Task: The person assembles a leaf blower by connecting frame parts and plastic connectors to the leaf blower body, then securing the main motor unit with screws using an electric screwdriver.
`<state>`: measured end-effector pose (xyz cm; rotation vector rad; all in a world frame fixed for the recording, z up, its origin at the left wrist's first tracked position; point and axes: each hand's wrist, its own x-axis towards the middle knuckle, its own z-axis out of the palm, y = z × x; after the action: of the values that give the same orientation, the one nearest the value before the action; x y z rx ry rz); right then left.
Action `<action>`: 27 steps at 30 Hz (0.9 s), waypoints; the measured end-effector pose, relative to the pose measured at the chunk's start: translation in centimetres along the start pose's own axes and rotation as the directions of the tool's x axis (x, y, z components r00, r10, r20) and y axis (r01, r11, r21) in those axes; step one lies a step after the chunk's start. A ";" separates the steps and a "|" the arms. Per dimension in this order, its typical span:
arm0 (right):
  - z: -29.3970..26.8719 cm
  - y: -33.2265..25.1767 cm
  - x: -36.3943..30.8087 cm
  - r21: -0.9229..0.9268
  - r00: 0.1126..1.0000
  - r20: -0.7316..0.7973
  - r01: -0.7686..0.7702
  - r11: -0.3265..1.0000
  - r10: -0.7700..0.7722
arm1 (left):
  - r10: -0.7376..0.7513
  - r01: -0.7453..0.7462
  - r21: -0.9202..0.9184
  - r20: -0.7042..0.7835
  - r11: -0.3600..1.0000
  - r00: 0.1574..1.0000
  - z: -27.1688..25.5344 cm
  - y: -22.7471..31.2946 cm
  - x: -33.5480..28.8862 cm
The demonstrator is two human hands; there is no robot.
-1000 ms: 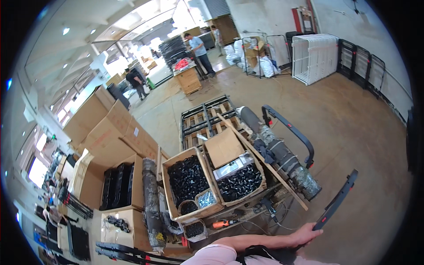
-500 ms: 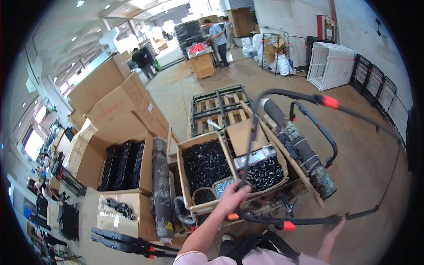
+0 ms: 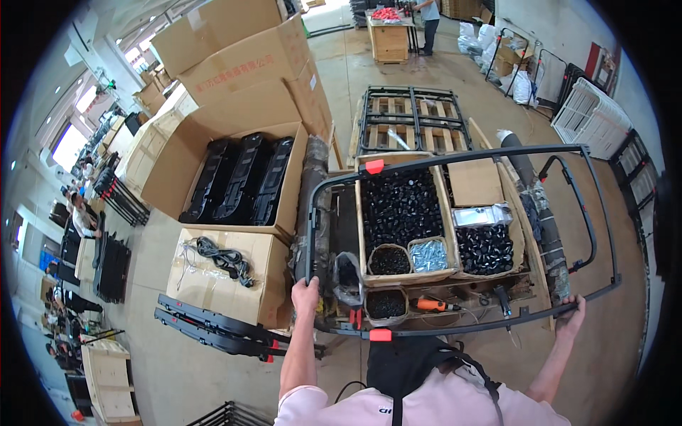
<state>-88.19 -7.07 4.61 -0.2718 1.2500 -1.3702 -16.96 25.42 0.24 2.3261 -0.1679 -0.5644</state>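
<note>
I hold a large black tubular metal frame (image 3: 311, 234) level over the workbench, its corners rounded at the left. My left hand (image 3: 305, 297) is closed round its left side bar. At the near right, my right hand (image 3: 570, 316) grips the near bar, fingers partly behind it. A red clip (image 3: 374, 166) sits on the far bar and another red clip (image 3: 381, 334) on the near one. Beneath the frame are black plastic parts (image 3: 401, 213), silver screws (image 3: 429, 255), a tub of small black pieces (image 3: 386, 304), an orange power tool (image 3: 435, 304) and a black hand tool (image 3: 503, 302).
Left of the bench, an open carton (image 3: 167, 170) holds long black plastic parts; a closed carton (image 3: 213, 277) bears a black cable (image 3: 224, 259). Black rails (image 3: 213, 330) jut out near my left arm. Beyond the bench, black frames (image 3: 412, 106) lie on a pallet. A person (image 3: 429, 25) stands farther off.
The frame has swung from tilted up at the right to level over the bench, shifting left. Both hands keep hold of it. My view has turned downward and to the left.
</note>
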 end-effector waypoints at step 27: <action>26.8 34.1 8.9 -0.329 0.481 0.697 0.873 -0.359 0.531 | -0.123 0.540 0.286 -0.791 0.792 0.600 -10.2 -25.0 -26.9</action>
<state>-50.39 -18.17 -15.61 -2.5068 0.9958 0.3466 -37.62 57.46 -0.95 2.9291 0.6311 0.3737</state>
